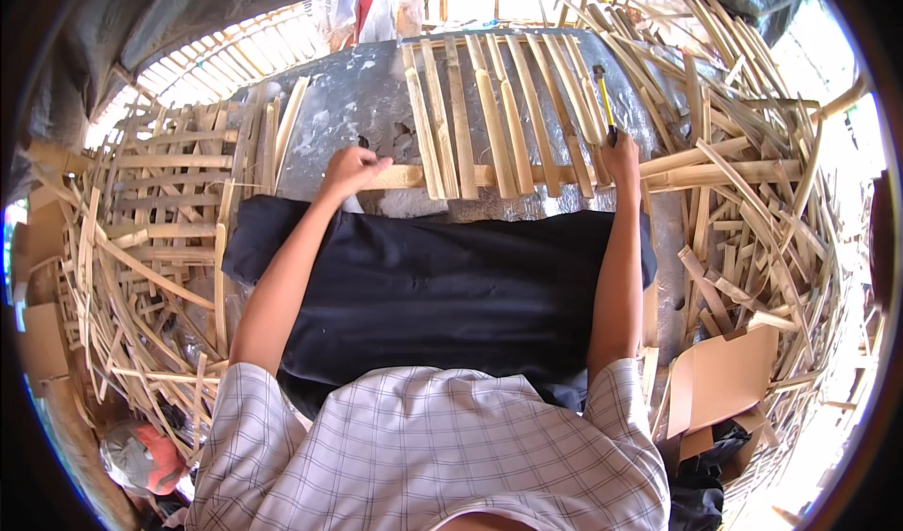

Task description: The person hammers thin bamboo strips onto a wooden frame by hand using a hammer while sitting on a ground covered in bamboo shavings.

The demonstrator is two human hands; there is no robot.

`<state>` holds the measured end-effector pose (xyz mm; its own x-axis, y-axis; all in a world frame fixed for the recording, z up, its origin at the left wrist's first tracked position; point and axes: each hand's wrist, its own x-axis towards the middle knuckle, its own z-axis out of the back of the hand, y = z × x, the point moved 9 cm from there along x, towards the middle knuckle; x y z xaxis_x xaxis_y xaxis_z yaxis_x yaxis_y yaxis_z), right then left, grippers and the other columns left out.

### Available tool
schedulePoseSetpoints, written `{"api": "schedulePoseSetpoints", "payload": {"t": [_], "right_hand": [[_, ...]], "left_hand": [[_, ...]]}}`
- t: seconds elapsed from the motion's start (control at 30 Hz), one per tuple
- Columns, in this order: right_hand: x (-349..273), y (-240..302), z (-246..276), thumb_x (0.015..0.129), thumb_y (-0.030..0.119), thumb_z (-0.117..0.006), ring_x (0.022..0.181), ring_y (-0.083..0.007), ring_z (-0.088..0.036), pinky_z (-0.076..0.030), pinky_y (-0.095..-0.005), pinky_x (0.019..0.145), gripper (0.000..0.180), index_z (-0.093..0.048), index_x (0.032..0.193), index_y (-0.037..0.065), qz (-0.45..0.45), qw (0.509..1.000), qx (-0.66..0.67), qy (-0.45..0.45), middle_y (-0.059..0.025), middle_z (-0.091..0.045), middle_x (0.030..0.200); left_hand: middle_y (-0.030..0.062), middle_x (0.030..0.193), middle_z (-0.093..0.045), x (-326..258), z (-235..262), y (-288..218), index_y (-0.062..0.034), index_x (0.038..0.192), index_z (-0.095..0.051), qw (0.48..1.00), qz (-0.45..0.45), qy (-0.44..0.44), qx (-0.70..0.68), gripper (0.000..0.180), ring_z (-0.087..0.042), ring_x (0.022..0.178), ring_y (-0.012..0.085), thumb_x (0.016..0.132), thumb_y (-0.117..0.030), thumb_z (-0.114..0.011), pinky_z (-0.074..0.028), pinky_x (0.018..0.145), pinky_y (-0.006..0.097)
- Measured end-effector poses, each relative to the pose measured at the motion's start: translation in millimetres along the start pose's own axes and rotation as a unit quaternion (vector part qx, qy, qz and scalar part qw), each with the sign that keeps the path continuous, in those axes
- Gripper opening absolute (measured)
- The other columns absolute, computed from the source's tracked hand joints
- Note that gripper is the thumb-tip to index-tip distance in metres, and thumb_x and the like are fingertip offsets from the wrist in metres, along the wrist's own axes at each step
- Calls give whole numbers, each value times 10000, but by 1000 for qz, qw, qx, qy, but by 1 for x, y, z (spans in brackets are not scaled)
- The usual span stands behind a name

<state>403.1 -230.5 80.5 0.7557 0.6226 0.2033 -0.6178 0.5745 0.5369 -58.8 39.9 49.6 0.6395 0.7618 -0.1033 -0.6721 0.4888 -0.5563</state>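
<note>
My right hand (621, 159) is closed around the black grip of a hammer (607, 106) with a yellow and black handle. The hammer points away from me, its dark head beside the far right slats. My left hand (354, 174) is at the left end of a bamboo crosspiece (404, 176), fingers curled and thumb close to the index finger; whatever they pinch is too small to tell. Several bamboo slats (496, 131) lie side by side across this crosspiece, spaced apart, their far ends on another thin strip. A black cloth (442, 296) covers my lap.
The slats lie on a worn grey sheet surface (320, 89). To the left stand woven bamboo lattice panels (174, 192). Loose bamboo strips (743, 211) pile up on the right, near an open cardboard box (724, 376). A red and grey bundle (150, 458) lies at lower left.
</note>
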Motion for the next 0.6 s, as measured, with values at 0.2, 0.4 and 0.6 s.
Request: {"api": "schedulePoseSetpoints", "payload": {"t": [0.2, 0.4, 0.6], "right_hand": [[-11, -27, -20, 886, 110, -525, 1102, -487, -602, -466, -548, 938, 302, -675, 1093, -52, -29, 997, -45, 53, -334, -652, 1099], [-41, 33, -9, 896, 308, -708, 1030, -485, -602, -478, -510, 951, 431, -670, 1086, -77, 19, 995, -101, 19, -311, -622, 1148], [-93, 126, -63, 919, -5, -576, 775, -314, -734, -558, -414, 675, 75, -645, 913, -35, 9, 951, 234, 202, -178, -709, 792]], "left_hand": [[111, 682, -692, -10, -8, -38, -38, 816, -730, 999, -41, 4, 4, 297, -681, 660, 236, 887, -327, -732, -502, 647, 369], [20, 744, -693, -8, -12, -14, -1, 874, -725, 972, -14, 156, -174, 129, -600, 692, 95, 872, -130, -738, -464, 642, 274], [-4, 770, -658, 5, -8, 2, -18, 864, -722, 974, 25, 154, -165, 195, -590, 758, 79, 916, -205, -731, -451, 690, 263]]}}
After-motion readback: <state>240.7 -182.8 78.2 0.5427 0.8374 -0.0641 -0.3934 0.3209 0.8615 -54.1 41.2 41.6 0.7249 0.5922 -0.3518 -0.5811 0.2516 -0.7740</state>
